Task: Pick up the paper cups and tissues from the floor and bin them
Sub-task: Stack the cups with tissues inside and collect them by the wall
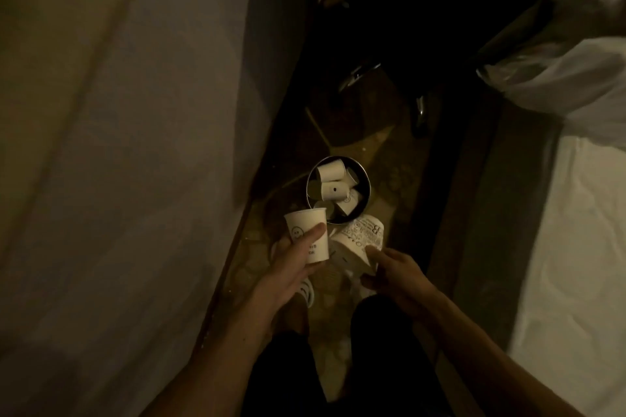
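Low light, just short of the round bin (367, 181) on the floor (389, 210): the left hand (298, 262) grips 1 upright paper cup (305, 230) by its wall while the right hand (396, 272) pinches a tilted printed cup (359, 239). Both cups look light, thin and crushable, so gentle sidewall holds suit them.

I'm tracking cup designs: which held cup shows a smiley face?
The paper cup in the left hand; the lettered cup in the right hand shows only text.

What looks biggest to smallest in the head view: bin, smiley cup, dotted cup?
Largest: the metal bin.
Then the smiley cup in the left hand, nearer the camera, so likely enlarged.
Smallest: the dotted cup inside the bin.
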Tool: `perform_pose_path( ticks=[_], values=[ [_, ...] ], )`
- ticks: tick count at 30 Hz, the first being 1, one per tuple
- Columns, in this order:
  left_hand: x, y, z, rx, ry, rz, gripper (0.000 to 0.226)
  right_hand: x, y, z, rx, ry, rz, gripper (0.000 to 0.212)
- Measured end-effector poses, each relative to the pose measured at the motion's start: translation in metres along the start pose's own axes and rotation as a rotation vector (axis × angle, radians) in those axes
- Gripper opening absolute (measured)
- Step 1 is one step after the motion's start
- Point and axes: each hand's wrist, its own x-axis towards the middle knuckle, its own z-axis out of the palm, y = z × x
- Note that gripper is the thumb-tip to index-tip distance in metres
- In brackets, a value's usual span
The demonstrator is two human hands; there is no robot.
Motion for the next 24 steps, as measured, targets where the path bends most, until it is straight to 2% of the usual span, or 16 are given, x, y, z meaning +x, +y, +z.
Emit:
perform_pose_path(
  ticks=[1,4,5,8,10,13,17,21,24],
  values=[
    [0.018,0.000,0.004,0.000,0.000,-0.017,0.111,0.020,-0.005,-0.001,-0.008,0.020,0.008,0.029],
    [0.099,-0.010,0.011,-0.058,0.030,-0.078,0.085,0.097,-0.024,-0.001,-0.055,0.084,0.019,0.031],
    [0.125,-0.014,0.012,-0.081,0.047,-0.098,0.083,0.122,-0.030,-0.001,-0.094,0.094,0.028,0.032],
    [0.197,-0.023,0.018,-0.121,0.094,-0.122,0.082,0.193,-0.046,0.000,-0.204,0.068,0.049,0.027],
    [0.235,-0.031,0.023,-0.144,0.130,-0.122,0.070,0.238,-0.056,0.001,-0.239,0.061,0.075,0.024],
    [0.280,-0.043,0.034,-0.191,0.190,-0.121,0.055,0.297,-0.066,-0.001,-0.275,0.047,0.121,0.030],
    [0.325,-0.062,0.048,-0.208,0.246,-0.153,0.060,0.350,-0.072,-0.015,-0.343,-0.014,0.159,0.029],
    [0.352,-0.076,0.058,-0.222,0.234,-0.172,0.066,0.376,-0.077,-0.030,-0.391,-0.051,0.175,0.025],
    [0.360,-0.076,0.063,-0.255,0.284,-0.159,0.053,0.387,-0.079,-0.043,-0.447,-0.046,0.157,0.027]
  ],
)
